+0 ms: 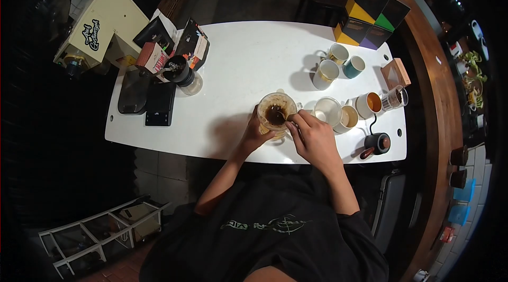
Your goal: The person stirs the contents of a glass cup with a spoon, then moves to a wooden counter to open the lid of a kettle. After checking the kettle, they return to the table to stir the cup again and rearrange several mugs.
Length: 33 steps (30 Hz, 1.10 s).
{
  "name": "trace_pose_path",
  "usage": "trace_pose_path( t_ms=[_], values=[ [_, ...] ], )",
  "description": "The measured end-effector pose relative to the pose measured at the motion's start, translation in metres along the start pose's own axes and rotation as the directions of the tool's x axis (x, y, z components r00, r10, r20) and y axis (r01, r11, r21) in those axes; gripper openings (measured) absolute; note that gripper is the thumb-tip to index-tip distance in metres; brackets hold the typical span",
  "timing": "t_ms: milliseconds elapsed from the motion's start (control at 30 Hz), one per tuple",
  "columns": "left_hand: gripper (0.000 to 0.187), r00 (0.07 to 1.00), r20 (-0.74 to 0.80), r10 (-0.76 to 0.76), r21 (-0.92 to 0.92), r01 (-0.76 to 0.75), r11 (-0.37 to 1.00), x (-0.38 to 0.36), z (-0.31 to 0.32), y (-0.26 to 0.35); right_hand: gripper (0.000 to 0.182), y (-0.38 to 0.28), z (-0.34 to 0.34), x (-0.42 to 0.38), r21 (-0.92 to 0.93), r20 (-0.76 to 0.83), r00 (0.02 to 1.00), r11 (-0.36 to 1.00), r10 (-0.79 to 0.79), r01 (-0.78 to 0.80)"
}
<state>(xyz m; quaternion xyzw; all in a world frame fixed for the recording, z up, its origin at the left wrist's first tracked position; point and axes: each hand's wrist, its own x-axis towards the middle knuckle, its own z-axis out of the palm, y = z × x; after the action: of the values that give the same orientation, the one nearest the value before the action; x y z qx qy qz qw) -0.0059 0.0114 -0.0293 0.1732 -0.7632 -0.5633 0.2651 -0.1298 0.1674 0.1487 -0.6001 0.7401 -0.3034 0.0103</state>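
Observation:
A glass coffee dripper (263,114) with dark wet coffee grounds (275,115) in a paper filter is near the table's front edge. My left hand (257,135) is wrapped round its left side. At the right rim, my right hand (316,136) is closed, fingertips pinched just over the filter's edge; what they hold, if anything, is too small to make out. Part of a glass vessel seems to show under the dripper, mostly hidden by my hands. Just right of it stand a clear glass cup (327,111) and a cream cup (347,118).
A black gooseneck kettle (377,144) and an orange-lined cup (369,104) stand at the right. Several mugs (326,74) are grouped behind. On the left are a black scale (160,107), a hand grinder (180,72) and a cream machine (103,28). Boxes (370,14) fill the far right corner.

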Motion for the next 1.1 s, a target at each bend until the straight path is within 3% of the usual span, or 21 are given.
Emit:
trace_pose_path(
  t_ms=[167, 267, 467, 633, 767, 967, 1033, 1100],
  values=[
    [0.075, 1.0, -0.009, 0.01, 0.021, -0.01, 1.0, 0.0, 0.002, -0.005, 0.013, -0.007, -0.01, 0.0, 0.002, -0.025, 0.999, 1.0, -0.02, 0.02],
    [0.074, 1.0, -0.024, -0.016, -0.095, 0.014, 0.995, 0.001, 0.003, -0.006, 0.013, -0.008, -0.011, 0.0, 0.016, -0.023, 0.999, 0.999, -0.038, 0.038],
    [0.076, 0.999, -0.022, 0.041, 0.026, -0.04, 0.999, 0.0, 0.002, -0.01, 0.01, -0.005, -0.002, -0.001, 0.034, 0.026, 1.0, 0.999, -0.015, 0.014],
    [0.078, 1.0, -0.009, -0.01, -0.12, 0.008, 0.993, 0.001, 0.002, -0.002, 0.01, -0.005, -0.003, 0.0, -0.005, 0.04, 0.999, 1.0, 0.016, -0.016],
    [0.079, 0.999, -0.022, 0.04, -0.052, -0.041, 0.998, 0.002, 0.004, -0.007, 0.01, -0.009, -0.01, -0.001, -0.016, 0.016, 1.0, 1.0, 0.02, -0.02],
    [0.078, 0.999, -0.031, 0.005, -0.087, -0.008, 0.996, 0.001, 0.004, 0.003, 0.014, 0.002, 0.001, -0.001, -0.06, -0.041, 0.999, 0.998, 0.011, -0.014],
    [0.077, 0.998, -0.029, -0.051, -0.204, 0.044, 0.978, -0.001, 0.004, 0.009, 0.014, 0.005, 0.005, -0.001, -0.04, -0.011, 0.999, 0.998, 0.049, -0.049],
    [0.076, 0.999, -0.033, -0.037, -0.142, 0.032, 0.989, -0.001, 0.004, 0.009, 0.014, 0.005, 0.008, -0.001, 0.002, 0.0, 0.998, 0.998, 0.069, -0.069]
  ],
)
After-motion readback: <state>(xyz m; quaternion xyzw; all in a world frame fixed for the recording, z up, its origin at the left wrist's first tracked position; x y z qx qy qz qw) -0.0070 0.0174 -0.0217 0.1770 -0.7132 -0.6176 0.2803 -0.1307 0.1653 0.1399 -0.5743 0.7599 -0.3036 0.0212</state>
